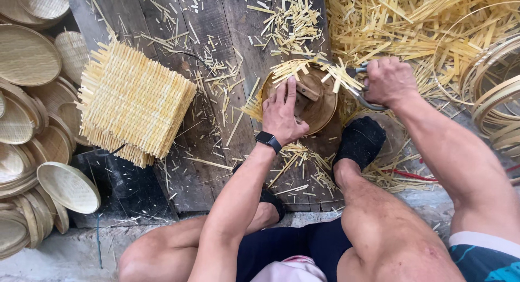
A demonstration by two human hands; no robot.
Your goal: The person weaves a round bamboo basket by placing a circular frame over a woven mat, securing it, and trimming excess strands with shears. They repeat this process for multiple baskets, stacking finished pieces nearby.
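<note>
Pressing the left hand [281,115] flat on the round tray [303,98] while the right hand [387,80] grips the shears [358,89] risks nicked fingertips if the blades slip along the rim.

Left hand [281,115] pressed flat, fingers [287,92] spread; right hand [389,80] clenched.

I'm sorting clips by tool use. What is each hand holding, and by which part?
The right hand grips metal shears by the handle loops. The left hand holds nothing; it presses flat on a round wooden form.
</note>
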